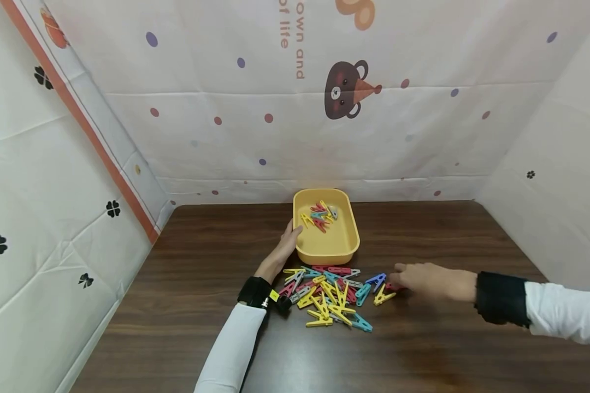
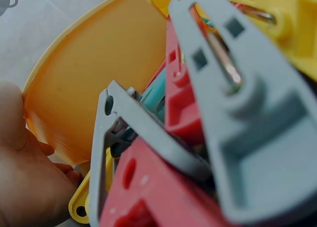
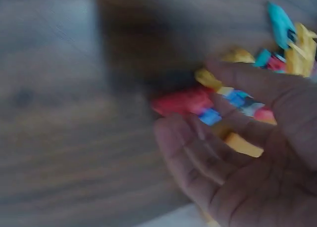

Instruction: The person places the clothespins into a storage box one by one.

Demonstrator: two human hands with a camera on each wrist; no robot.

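A yellow plastic basket [image 1: 341, 240] stands at the back of the table with several clothespins [image 1: 319, 218] inside. My left hand [image 1: 286, 245] holds its left side, thumb at the rim, as the left wrist view also shows. In front of the basket lies a pile of red, yellow, blue, teal and grey clothespins [image 1: 331, 295]. My right hand [image 1: 423, 279] is at the pile's right edge, around a red clothespin [image 3: 182, 102]. In the blurred right wrist view, thumb and fingers stand apart on either side of it, fingertips right at its edge.
A yellow clothespin [image 1: 383, 296] and a blue clothespin [image 1: 376, 281] lie just left of the right hand. The dark wooden table [image 1: 201, 327] is bordered by a printed white cloth [image 1: 275, 136] behind and at both sides.
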